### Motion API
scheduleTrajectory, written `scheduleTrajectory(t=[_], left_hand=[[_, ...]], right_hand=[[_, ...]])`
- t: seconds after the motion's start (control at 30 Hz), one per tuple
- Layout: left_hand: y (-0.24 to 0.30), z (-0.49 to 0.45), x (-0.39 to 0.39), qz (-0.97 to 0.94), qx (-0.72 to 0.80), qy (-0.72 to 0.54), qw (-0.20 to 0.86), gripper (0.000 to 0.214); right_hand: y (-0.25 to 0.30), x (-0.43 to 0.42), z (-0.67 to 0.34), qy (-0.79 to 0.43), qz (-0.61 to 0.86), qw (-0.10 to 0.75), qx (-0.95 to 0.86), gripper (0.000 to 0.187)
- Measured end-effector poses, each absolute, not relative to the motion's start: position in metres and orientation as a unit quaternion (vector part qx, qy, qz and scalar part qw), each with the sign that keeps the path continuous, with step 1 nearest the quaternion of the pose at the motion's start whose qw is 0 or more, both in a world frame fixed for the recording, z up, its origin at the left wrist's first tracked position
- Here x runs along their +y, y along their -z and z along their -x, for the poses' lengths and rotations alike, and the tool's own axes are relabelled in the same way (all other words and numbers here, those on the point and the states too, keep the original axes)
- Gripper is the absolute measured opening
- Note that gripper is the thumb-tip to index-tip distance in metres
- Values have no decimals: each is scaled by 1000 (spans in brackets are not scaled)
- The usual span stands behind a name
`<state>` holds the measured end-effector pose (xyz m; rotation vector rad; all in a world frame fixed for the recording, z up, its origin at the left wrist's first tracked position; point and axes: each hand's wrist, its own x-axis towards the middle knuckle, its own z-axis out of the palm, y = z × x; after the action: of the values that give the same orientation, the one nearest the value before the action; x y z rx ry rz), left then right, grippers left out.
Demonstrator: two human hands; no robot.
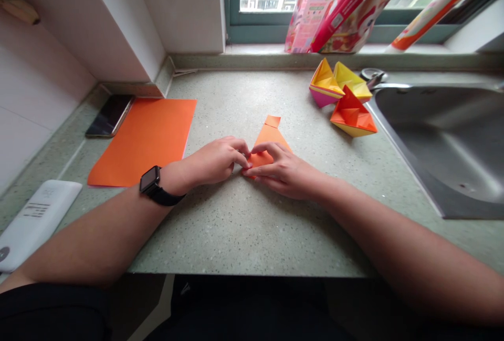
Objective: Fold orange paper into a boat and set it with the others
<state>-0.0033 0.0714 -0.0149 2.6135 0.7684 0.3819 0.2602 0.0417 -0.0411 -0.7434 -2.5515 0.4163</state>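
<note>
Three folded paper shapes (343,100) are already sitting just beside the sink (441,141), while the left hand (214,161) and right hand (281,170) are pinching a half-folded orange paper (268,138), probably pressing a crease, left of that sink.

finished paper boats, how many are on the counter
3, clustered beside the sink: a yellow-and-pink one at the back left, a yellow one right of it, and an orange one in front. None seem hidden.
</note>
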Motion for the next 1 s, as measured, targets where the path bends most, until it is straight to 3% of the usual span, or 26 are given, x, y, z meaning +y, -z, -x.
scheduleTrajectory(t=[0.6, 0.77, 0.9, 1.0], left_hand=[[16, 4, 71, -927, 286, -143, 196, 42], [16, 4, 70, -928, 281, -149, 193, 46], [17, 2, 69, -928, 273, -158, 200, 36], [16, 0, 67, -925, 276, -165, 202, 26]], right_hand=[[37, 37, -256, -186, 277, 208, -919, 26], [35, 46, -268, -231, 258, 242, -906, 25], [36, 60, -282, -206, 300, 290, -885, 20], [36, 66, -287, -195, 310, 281, -887, 16]])
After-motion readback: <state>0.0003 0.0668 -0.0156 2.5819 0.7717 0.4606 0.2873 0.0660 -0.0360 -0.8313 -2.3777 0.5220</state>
